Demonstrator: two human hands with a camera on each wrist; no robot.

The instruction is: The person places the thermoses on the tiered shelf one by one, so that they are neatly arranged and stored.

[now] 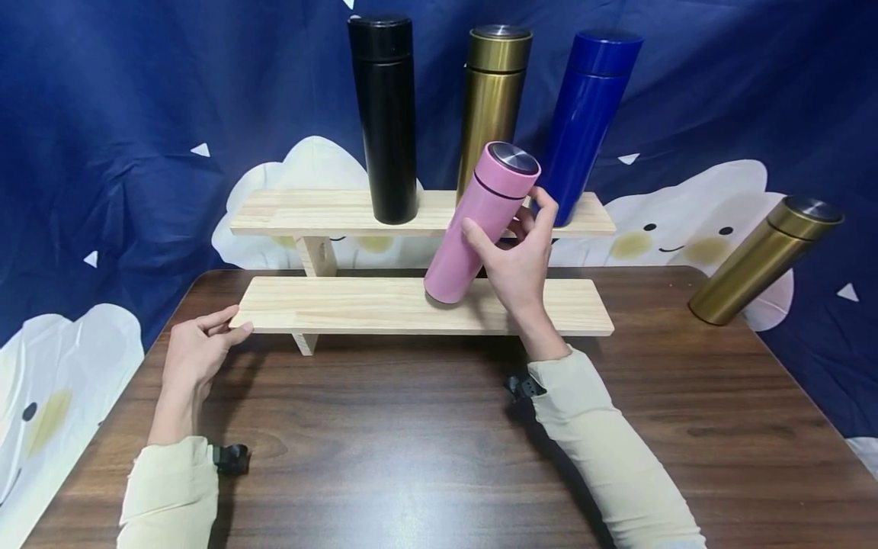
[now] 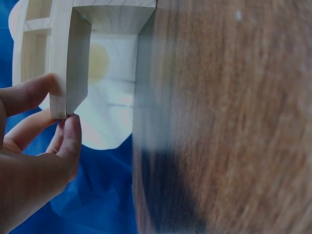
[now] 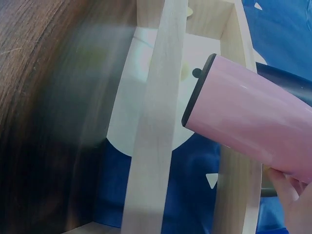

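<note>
My right hand (image 1: 517,263) grips a pink thermos flask (image 1: 480,217), thumb on one side and fingers around the other. The flask leans, its steel-topped lid up and to the right. In the right wrist view, the pink thermos flask (image 3: 253,112) shows its dark base, apart from the lower board. At the left end of a two-tier wooden rack, my left hand (image 1: 195,351) pinches the lower board (image 1: 370,305); the left wrist view shows its fingertips on the board's end. Standing on the upper board (image 1: 302,212) are a black flask (image 1: 386,130), a partly hidden gold flask (image 1: 495,107) and a blue flask (image 1: 590,122).
Another gold flask (image 1: 761,263) stands on the brown wooden table (image 1: 411,442), right of the rack. Behind the table hangs a dark blue cloth (image 1: 137,152) printed with white clouds. Both wrists wear black cameras.
</note>
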